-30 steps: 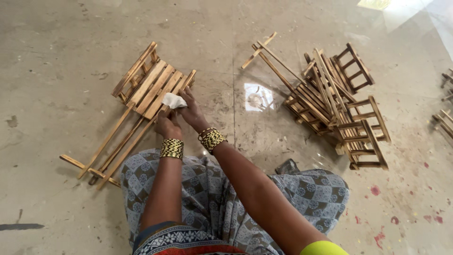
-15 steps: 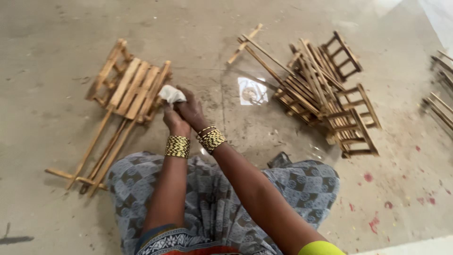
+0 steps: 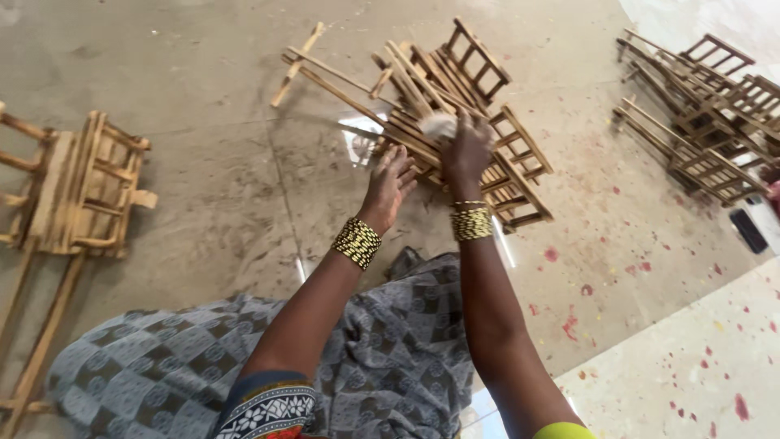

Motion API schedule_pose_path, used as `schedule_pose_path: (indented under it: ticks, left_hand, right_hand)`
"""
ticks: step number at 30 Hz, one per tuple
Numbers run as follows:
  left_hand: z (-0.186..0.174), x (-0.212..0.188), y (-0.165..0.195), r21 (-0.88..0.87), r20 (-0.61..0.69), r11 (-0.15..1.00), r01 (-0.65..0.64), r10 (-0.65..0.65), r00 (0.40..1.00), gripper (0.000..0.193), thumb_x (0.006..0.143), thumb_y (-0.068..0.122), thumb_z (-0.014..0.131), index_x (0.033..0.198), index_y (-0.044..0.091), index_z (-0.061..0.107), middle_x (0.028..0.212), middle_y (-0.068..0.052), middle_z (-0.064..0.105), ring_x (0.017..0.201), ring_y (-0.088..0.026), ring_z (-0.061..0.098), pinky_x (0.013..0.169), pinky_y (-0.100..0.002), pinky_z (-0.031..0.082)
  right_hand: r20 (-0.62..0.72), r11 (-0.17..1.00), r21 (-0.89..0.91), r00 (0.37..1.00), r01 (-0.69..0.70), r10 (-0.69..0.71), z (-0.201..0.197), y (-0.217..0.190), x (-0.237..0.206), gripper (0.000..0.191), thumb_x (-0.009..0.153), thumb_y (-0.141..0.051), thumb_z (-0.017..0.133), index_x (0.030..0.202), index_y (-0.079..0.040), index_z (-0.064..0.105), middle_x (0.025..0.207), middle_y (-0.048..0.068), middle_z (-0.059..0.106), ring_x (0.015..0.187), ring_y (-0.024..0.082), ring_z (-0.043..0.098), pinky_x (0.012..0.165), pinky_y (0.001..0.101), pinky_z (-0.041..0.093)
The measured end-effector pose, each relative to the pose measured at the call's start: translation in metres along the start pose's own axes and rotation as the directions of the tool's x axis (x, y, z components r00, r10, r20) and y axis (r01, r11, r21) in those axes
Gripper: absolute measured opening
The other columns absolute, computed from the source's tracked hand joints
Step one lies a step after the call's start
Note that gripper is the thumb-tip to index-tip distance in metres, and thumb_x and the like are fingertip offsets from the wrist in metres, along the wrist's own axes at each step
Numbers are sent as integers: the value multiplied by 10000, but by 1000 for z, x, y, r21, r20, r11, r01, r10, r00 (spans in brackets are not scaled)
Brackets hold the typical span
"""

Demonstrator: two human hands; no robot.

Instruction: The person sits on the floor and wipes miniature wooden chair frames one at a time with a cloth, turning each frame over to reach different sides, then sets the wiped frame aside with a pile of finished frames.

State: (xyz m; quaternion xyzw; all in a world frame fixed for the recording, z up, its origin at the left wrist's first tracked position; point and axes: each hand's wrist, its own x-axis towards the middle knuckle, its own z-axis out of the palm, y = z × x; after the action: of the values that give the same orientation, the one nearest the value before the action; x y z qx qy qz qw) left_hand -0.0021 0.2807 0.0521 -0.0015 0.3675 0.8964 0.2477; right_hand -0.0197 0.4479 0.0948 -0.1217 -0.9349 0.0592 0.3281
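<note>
I sit on the floor with patterned cloth over my lap. My right hand (image 3: 466, 151) reaches forward over a pile of small wooden frames (image 3: 455, 114) and grips a white cloth (image 3: 439, 125) pressed against the slats. My left hand (image 3: 388, 185) hovers beside it with fingers spread, empty, close to the near edge of the pile. Both wrists carry stacks of gold bangles. A single wooden frame (image 3: 77, 195) with long legs lies on the floor at my far left, away from both hands.
Another heap of wooden frames (image 3: 707, 122) lies at the far right. A dark flat object (image 3: 747, 230) rests near the right edge. The grey floor is dusty with red spots, and a paler slab (image 3: 691, 366) begins at the lower right.
Both hands left the frame on my left and swung right to the pile of frames. The right hand carried the white cloth along. The view turned right too.
</note>
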Motion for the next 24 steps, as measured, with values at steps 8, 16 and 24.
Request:
schedule_pose_path:
  ticks: [8,16,24]
  left_hand:
    - [34,33,-43,55,14,986,159,-160,987,731,1011,392,545,1592,77,232,1537,-194,399,1359,-333,447,1152,-478,378]
    - [31,34,-32,238,-146,971,1,35,989,879,930,585,564,1532,10,281,1492,-252,438,1403,-341,468,1154,-476,418]
    - [19,-2,74,367,-192,861,-353,441,876,1284,768,778,671,1628,17,97,1636,-293,219,1520,-360,304,1240,-465,312]
  right_hand:
    - [151,1000,-30,989,8,-3,-7,79,-20,370,774,-145,818,1130,-100,725,1173,277,669,1154,450,592,962,511,515]
    - [-62,932,306,981,195,-185,-47,19,-52,232,818,-39,767,1040,-87,720,923,152,603,904,355,581,718,457,496]
    - [-233,804,460,925,376,-300,-130,-78,-64,252,830,-42,769,1072,-84,715,1066,140,602,1042,318,580,852,432,511]
